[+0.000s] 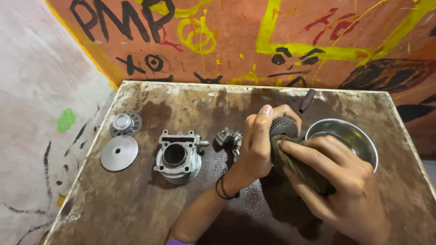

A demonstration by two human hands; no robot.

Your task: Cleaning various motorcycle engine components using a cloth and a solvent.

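My left hand [256, 143] grips a dark round toothed gear part [284, 125] above the middle of the worn wooden table [136, 199]. My right hand [338, 181] presses a dirty olive rag [295, 165] against that part from below. A black band sits on my left wrist. The rag hangs down to the table under both hands and hides the gear's lower half.
A metal bowl [352, 136] stands right of my hands. A finned engine cylinder [178, 156], a small metal carburettor-like piece [227, 136], a smooth metal disc [119, 153] and a toothed disc [126, 124] lie to the left. A dark short cylinder [307, 100] lies by the painted wall.
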